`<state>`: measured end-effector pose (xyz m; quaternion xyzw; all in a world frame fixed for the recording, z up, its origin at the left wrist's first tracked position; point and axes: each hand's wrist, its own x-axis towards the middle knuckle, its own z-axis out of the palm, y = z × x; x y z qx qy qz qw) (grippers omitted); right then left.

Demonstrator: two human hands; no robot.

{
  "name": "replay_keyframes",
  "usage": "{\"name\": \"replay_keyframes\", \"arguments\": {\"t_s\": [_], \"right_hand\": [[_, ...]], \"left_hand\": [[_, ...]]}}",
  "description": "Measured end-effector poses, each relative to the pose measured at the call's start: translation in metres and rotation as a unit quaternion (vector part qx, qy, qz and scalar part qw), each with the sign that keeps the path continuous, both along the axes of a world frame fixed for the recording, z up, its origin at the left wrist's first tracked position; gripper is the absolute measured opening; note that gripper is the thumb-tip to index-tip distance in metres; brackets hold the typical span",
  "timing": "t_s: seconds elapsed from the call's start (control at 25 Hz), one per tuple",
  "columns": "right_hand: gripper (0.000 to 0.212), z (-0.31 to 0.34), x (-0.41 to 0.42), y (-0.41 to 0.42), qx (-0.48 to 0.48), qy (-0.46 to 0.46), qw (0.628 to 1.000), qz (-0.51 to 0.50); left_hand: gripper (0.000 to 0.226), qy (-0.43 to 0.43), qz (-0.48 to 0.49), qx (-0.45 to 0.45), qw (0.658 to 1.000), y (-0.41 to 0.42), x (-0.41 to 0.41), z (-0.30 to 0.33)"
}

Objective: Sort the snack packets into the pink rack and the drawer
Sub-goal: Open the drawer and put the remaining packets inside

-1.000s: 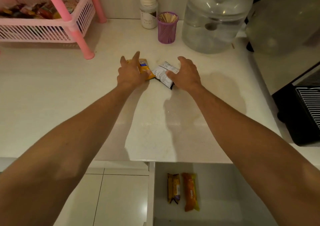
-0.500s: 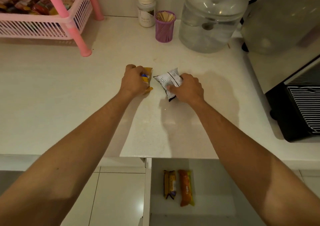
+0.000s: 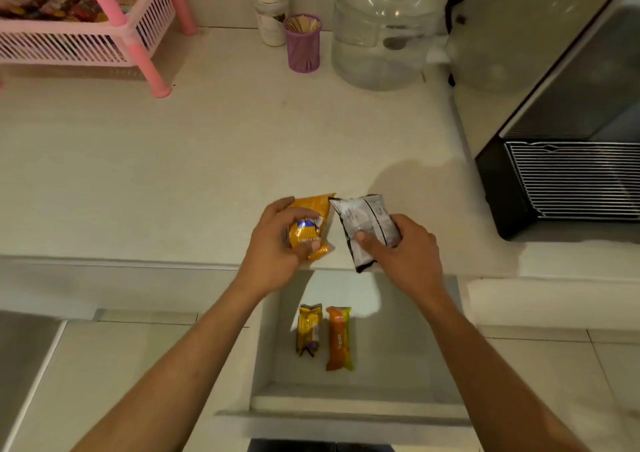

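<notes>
A: What's nearest to you?

B: The open drawer (image 3: pixel 398 365) just under the counter edge. Two packets lie flat inside, side by side and close together: a yellow packet (image 3: pixel 309 328) on the left and an orange packet (image 3: pixel 339 338) on the right.

A: And the hands?

B: Both are over the counter's front edge, above the drawer. My left hand (image 3: pixel 277 254) is closed around an orange-yellow snack packet (image 3: pixel 313 223), fingers wrapped over the top and thumb pressed on its lower end. My right hand (image 3: pixel 405 254) pinches a silver-and-black packet (image 3: pixel 363 224), thumb on the printed face and fingers behind. That packet tilts, its lower end hanging past the counter edge. The two held packets nearly meet at their upper corners.

A: Farther back?

B: Bare white counter (image 3: pixel 173 174), then a black appliance with a ribbed grille (image 3: pixel 571 181) to the right. Along the wall stand a purple cup of wooden sticks (image 3: pixel 303 44), a white jar (image 3: pixel 272 25) and a big clear water jug (image 3: pixel 384 28). The pink rack (image 3: pixel 86 39) sits far left, colourful packets heaped in its basket.
</notes>
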<state>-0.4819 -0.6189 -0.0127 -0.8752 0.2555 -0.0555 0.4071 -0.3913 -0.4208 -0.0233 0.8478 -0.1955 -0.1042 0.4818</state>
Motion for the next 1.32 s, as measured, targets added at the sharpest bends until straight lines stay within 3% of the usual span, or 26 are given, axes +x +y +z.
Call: {"name": "replay_keyframes", "arguments": {"t_s": [0.32,0.48,0.6,0.88,1.0,1.2,1.32], "right_hand": [[0.022,-0.026,-0.107,-0.029,0.073,0.086,0.993,0.041],[0.037,-0.045,-0.124,-0.039,0.017,0.099,0.993,0.059],[0.037,-0.056,-0.134,-0.040,-0.003,0.116,0.991,0.065],[0.053,-0.117,-0.110,-0.045,-0.041,0.243,0.967,0.063],[0.045,-0.134,-0.086,-0.040,-0.042,0.276,0.957,0.073],[0.073,-0.169,-0.082,-0.035,-0.004,0.337,0.939,0.065],[0.067,-0.182,-0.083,-0.037,-0.026,0.341,0.936,0.085]], "left_hand": [[0.043,-0.025,-0.080,0.057,0.995,-0.013,-0.096,-0.030],[0.042,-0.032,-0.131,0.095,0.986,-0.022,-0.121,-0.050],[0.043,-0.039,-0.154,0.157,0.975,-0.029,-0.133,-0.069],[0.048,0.086,-0.136,0.224,0.961,-0.065,-0.131,-0.121],[0.054,0.133,-0.149,0.251,0.947,-0.083,-0.126,-0.141],[0.057,0.154,-0.160,0.280,0.934,-0.092,-0.116,-0.170],[0.057,0.171,-0.162,0.278,0.931,-0.098,-0.116,-0.183]]}}
